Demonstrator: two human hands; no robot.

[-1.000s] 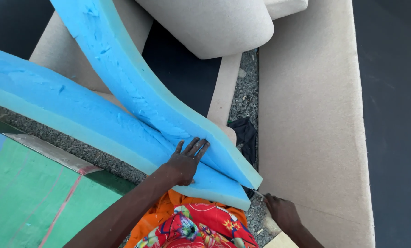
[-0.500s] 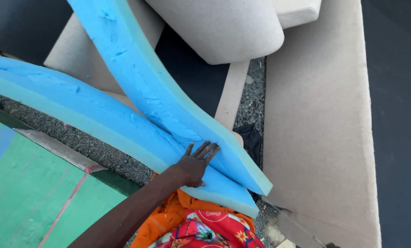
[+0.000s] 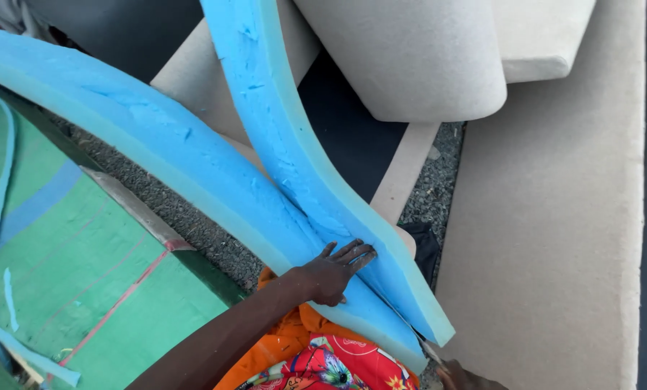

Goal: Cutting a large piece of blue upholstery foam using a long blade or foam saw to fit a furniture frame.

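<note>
1. The upper blue foam slab [image 3: 302, 166] lay on the lower blue foam slab [image 3: 157, 159], its long axis from 11 to 5 o'clock.
2. The left hand [image 3: 334, 271] pressed flat on it, fingers spread, gripping nothing.
3. The right hand [image 3: 460, 377], at 5 o'clock, was mostly hidden; its grip cannot be told.
4. The step seemed to be steadying the foam; the next move would need firm pressure.

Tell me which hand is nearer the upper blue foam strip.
Left. The left hand lies flat against the upper blue foam strip; the right hand is barely visible below the strip's lower end.
</note>
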